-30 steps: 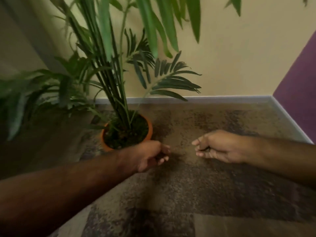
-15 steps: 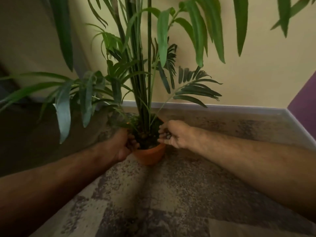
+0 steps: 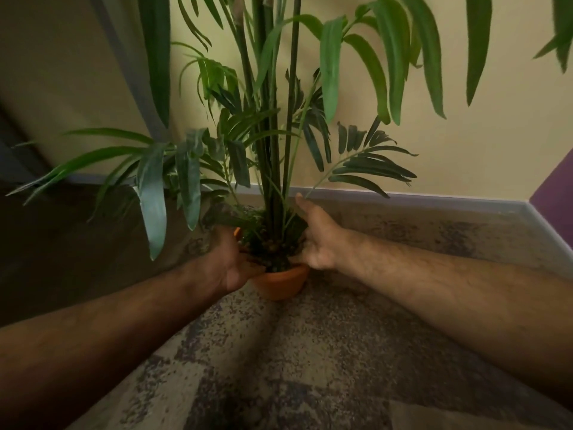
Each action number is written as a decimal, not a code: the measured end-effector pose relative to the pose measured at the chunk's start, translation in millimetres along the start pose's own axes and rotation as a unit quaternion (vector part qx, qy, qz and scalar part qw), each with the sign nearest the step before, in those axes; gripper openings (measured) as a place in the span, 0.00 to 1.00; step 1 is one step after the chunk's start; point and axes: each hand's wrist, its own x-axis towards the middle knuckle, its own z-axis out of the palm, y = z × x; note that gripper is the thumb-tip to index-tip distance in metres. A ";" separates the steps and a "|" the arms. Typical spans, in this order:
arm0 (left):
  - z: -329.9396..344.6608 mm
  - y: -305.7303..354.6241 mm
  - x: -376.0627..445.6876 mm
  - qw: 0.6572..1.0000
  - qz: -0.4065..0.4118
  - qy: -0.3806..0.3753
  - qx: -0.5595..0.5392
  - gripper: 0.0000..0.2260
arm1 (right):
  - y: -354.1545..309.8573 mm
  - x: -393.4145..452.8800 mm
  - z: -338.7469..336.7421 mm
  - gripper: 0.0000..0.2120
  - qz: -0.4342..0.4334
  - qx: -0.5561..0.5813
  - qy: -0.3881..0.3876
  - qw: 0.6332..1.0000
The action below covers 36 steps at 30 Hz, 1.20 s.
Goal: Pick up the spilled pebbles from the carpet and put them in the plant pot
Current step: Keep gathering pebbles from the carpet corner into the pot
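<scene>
An orange plant pot (image 3: 279,282) stands on the mottled carpet (image 3: 310,352), holding a tall green palm (image 3: 276,169). Small dark and brownish pebbles (image 3: 273,245) lie on top of the pot around the stems. My left hand (image 3: 229,259) rests against the pot's left rim, thumb spread along the rim and fingertips partly hidden by leaves. At the pot's right rim, my right hand (image 3: 316,237) has its fingers apart and its palm turned toward the stems. Nothing shows in either hand. I cannot make out loose pebbles on the patterned carpet.
A yellow wall with a grey skirting board (image 3: 434,200) runs close behind the pot, and a purple wall (image 3: 555,193) meets it at the right. Long fronds (image 3: 155,187) hang low over the left side. Open carpet lies in front of the pot.
Both hands rose from the carpet to the pot's rim. Their closed fingers have spread apart over the pot, the right hand now reaching up beside the stems.
</scene>
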 end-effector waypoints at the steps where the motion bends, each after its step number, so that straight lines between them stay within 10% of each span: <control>1: -0.6 0.1 0.0 1.000 -0.001 0.002 -0.004 0.41 | -1.4 1.2 -0.4 0.32 0.002 0.002 0.007 1.000; 9: 3.3 -16.2 3.7 0.989 0.095 0.105 0.049 0.20 | -11.0 -12.3 -14.2 0.36 -0.009 -0.006 0.018 1.000; 16: 26.6 -47.8 -4.8 0.970 0.118 0.204 0.063 0.13 | -10.1 -25.8 -69.1 0.06 -0.028 -0.138 0.091 0.986; 26: 89.9 -105.8 -7.9 0.964 0.101 0.128 0.211 0.08 | -4.5 -69.7 -211.7 0.11 -0.096 -0.275 0.258 0.921; 36: 184.9 -139.4 10.3 0.875 0.186 0.036 0.445 0.03 | 5.2 -92.2 -308.9 0.09 -0.137 -0.469 0.283 0.826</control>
